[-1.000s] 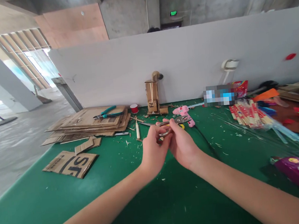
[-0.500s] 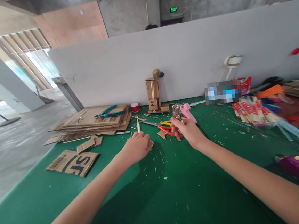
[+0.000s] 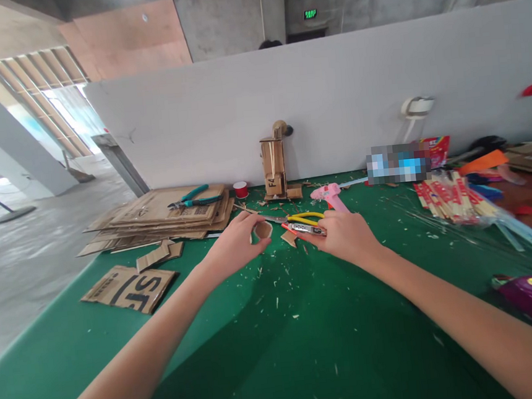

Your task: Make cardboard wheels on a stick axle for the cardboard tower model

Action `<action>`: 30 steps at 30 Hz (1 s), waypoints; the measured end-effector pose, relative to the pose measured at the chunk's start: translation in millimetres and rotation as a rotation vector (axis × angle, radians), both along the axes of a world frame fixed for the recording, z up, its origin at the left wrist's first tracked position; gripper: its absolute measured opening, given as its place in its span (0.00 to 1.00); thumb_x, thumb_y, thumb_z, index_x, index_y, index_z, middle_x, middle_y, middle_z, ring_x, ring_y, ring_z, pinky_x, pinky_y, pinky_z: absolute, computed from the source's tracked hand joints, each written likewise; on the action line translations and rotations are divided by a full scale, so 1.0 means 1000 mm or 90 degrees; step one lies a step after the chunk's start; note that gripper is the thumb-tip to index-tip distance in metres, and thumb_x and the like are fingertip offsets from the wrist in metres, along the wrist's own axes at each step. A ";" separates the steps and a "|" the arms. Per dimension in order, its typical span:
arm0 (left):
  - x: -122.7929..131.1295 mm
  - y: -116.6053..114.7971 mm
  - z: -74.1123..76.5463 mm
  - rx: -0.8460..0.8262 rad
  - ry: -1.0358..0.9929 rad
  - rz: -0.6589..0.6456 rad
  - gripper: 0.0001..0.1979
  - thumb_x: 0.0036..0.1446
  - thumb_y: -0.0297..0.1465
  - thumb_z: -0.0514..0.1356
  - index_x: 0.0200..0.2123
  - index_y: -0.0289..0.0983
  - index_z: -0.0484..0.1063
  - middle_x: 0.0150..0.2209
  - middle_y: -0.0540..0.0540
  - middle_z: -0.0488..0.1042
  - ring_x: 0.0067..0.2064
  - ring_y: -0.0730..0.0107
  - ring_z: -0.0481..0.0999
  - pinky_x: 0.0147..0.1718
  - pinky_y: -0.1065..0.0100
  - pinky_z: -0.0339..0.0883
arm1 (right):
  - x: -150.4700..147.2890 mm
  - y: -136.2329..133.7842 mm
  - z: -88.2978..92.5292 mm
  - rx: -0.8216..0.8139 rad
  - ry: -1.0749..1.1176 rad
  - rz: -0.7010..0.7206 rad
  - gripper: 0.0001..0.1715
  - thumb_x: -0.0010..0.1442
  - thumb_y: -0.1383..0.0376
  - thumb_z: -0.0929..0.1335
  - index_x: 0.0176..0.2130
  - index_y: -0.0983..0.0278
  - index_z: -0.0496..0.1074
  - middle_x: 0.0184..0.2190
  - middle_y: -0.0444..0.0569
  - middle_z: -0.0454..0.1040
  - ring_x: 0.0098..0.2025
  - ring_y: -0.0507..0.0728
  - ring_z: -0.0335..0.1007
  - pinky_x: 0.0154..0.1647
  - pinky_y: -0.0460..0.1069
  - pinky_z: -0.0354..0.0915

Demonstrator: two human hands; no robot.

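Left fingers around cardboard; bagged sticks

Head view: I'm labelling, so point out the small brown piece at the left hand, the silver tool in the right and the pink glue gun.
Small brown piece [image 3: 263, 230]: head view, on its brown middle.
Silver tool [image 3: 312, 228]: head view, on its exposed body.
Pink glue gun [image 3: 325, 192]: head view, on its upper body.

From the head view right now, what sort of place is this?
Probably a craft workspace in an unfinished building: a glue gun and stacked cardboard sit on a green table, with a bare concrete wall beyond the white partition.
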State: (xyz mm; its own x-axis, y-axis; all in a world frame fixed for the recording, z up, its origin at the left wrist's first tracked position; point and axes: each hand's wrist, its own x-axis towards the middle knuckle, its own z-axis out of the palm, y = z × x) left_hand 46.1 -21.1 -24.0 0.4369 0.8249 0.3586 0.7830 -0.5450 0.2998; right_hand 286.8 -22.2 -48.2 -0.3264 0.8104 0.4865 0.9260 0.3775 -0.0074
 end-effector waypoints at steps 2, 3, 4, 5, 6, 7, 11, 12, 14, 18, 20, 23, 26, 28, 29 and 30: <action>0.003 -0.004 0.005 0.016 -0.035 -0.011 0.10 0.52 0.33 0.60 0.40 0.39 0.69 0.39 0.46 0.70 0.40 0.66 0.72 0.40 0.63 0.67 | -0.001 -0.001 0.001 0.002 0.012 0.003 0.37 0.58 0.39 0.58 0.19 0.65 0.69 0.21 0.49 0.68 0.24 0.53 0.62 0.22 0.48 0.45; 0.005 -0.006 0.007 0.019 -0.051 -0.017 0.11 0.52 0.33 0.60 0.40 0.39 0.69 0.39 0.46 0.70 0.39 0.67 0.72 0.39 0.64 0.67 | -0.003 -0.002 0.002 0.001 0.029 0.003 0.36 0.58 0.39 0.58 0.19 0.64 0.69 0.21 0.49 0.69 0.24 0.53 0.62 0.22 0.48 0.45; 0.007 -0.008 0.009 0.024 -0.067 -0.020 0.12 0.52 0.34 0.61 0.41 0.39 0.68 0.39 0.46 0.70 0.39 0.67 0.72 0.38 0.64 0.68 | -0.004 -0.003 0.003 -0.006 0.050 0.005 0.35 0.58 0.40 0.59 0.19 0.64 0.68 0.22 0.49 0.69 0.25 0.53 0.62 0.21 0.48 0.45; 0.008 -0.010 0.010 0.030 -0.083 -0.019 0.13 0.52 0.34 0.61 0.42 0.39 0.68 0.40 0.46 0.70 0.39 0.67 0.72 0.37 0.65 0.68 | -0.006 -0.003 0.003 -0.020 0.073 0.010 0.34 0.58 0.40 0.59 0.19 0.64 0.66 0.22 0.49 0.70 0.25 0.53 0.62 0.21 0.48 0.45; 0.010 -0.012 0.011 0.038 -0.098 -0.017 0.14 0.53 0.34 0.61 0.43 0.40 0.68 0.40 0.46 0.71 0.39 0.68 0.72 0.37 0.65 0.68 | -0.007 -0.003 0.004 -0.040 0.095 0.017 0.33 0.57 0.41 0.60 0.19 0.63 0.65 0.22 0.48 0.69 0.24 0.53 0.61 0.20 0.48 0.45; 0.011 -0.013 0.013 0.047 -0.112 -0.014 0.14 0.53 0.34 0.61 0.44 0.40 0.67 0.40 0.47 0.71 0.39 0.68 0.73 0.37 0.66 0.68 | -0.008 -0.003 0.003 -0.063 0.117 0.024 0.32 0.57 0.41 0.61 0.19 0.63 0.64 0.20 0.47 0.68 0.22 0.52 0.60 0.20 0.48 0.46; 0.014 -0.019 0.017 0.072 -0.136 -0.002 0.16 0.54 0.35 0.60 0.46 0.40 0.66 0.37 0.48 0.74 0.37 0.69 0.73 0.35 0.67 0.67 | -0.010 -0.003 0.000 -0.110 0.172 0.035 0.30 0.57 0.42 0.61 0.19 0.62 0.62 0.14 0.44 0.63 0.18 0.51 0.55 0.19 0.49 0.47; 0.014 -0.020 0.018 0.078 -0.134 0.000 0.16 0.54 0.35 0.61 0.46 0.40 0.66 0.37 0.49 0.74 0.36 0.69 0.73 0.35 0.67 0.67 | -0.009 -0.002 0.000 -0.117 0.179 0.035 0.30 0.57 0.42 0.61 0.19 0.62 0.61 0.13 0.44 0.61 0.17 0.51 0.54 0.19 0.49 0.46; 0.015 -0.024 0.020 0.094 -0.123 0.001 0.16 0.53 0.36 0.61 0.46 0.40 0.67 0.38 0.48 0.75 0.36 0.69 0.73 0.35 0.67 0.68 | -0.009 -0.002 0.000 -0.151 0.202 0.036 0.32 0.57 0.42 0.61 0.16 0.62 0.60 0.12 0.44 0.60 0.16 0.50 0.53 0.18 0.49 0.46; 0.018 -0.031 0.026 0.127 -0.094 0.001 0.16 0.55 0.36 0.60 0.46 0.39 0.67 0.41 0.46 0.74 0.37 0.68 0.73 0.35 0.66 0.68 | -0.009 0.000 0.002 -0.341 0.331 0.079 0.32 0.54 0.40 0.63 0.16 0.62 0.62 0.13 0.45 0.64 0.15 0.50 0.57 0.16 0.48 0.51; 0.019 -0.034 0.029 0.138 -0.090 0.006 0.17 0.55 0.36 0.59 0.47 0.38 0.68 0.41 0.45 0.73 0.34 0.69 0.72 0.35 0.65 0.68 | -0.010 0.000 0.003 -0.472 0.399 0.127 0.32 0.52 0.40 0.65 0.17 0.63 0.64 0.14 0.45 0.66 0.15 0.50 0.61 0.17 0.47 0.57; 0.020 -0.036 0.032 0.137 -0.092 0.009 0.18 0.56 0.37 0.58 0.49 0.37 0.68 0.40 0.44 0.73 0.31 0.71 0.71 0.35 0.65 0.69 | -0.012 -0.002 0.003 -0.573 0.465 0.174 0.31 0.52 0.42 0.66 0.17 0.64 0.65 0.14 0.44 0.66 0.15 0.49 0.62 0.18 0.46 0.60; 0.019 -0.035 0.031 0.126 -0.102 0.004 0.19 0.57 0.37 0.57 0.49 0.36 0.68 0.41 0.44 0.73 0.34 0.69 0.72 0.36 0.64 0.69 | -0.016 -0.007 0.006 -0.582 0.506 0.147 0.30 0.51 0.42 0.68 0.17 0.62 0.61 0.11 0.39 0.59 0.12 0.47 0.53 0.12 0.45 0.54; 0.019 -0.034 0.030 0.112 -0.113 -0.001 0.19 0.57 0.37 0.57 0.51 0.36 0.67 0.41 0.44 0.74 0.35 0.68 0.73 0.37 0.64 0.69 | -0.019 -0.010 0.008 -0.583 0.511 0.111 0.30 0.49 0.43 0.69 0.18 0.61 0.58 0.10 0.35 0.53 0.11 0.45 0.47 0.10 0.44 0.48; 0.020 -0.034 0.030 0.101 -0.119 -0.002 0.20 0.57 0.37 0.57 0.51 0.36 0.66 0.41 0.44 0.75 0.36 0.68 0.73 0.36 0.64 0.69 | -0.021 -0.012 0.009 -0.584 0.509 0.093 0.30 0.47 0.43 0.70 0.18 0.61 0.57 0.10 0.34 0.51 0.10 0.45 0.46 0.09 0.44 0.47; 0.020 -0.034 0.029 0.092 -0.127 -0.003 0.21 0.57 0.38 0.57 0.52 0.37 0.66 0.40 0.45 0.75 0.36 0.68 0.73 0.35 0.65 0.69 | -0.022 -0.013 0.010 -0.587 0.508 0.088 0.29 0.46 0.43 0.71 0.18 0.61 0.58 0.10 0.34 0.52 0.10 0.46 0.46 0.09 0.44 0.47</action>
State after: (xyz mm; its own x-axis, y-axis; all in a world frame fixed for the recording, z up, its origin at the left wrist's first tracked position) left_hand 66.1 -55.2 5.2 0.3491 0.7573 0.5519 0.7137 -0.5966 0.3671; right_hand 264.9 -34.8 -38.2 -0.3103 0.9392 -0.1472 0.4914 0.0259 -0.8705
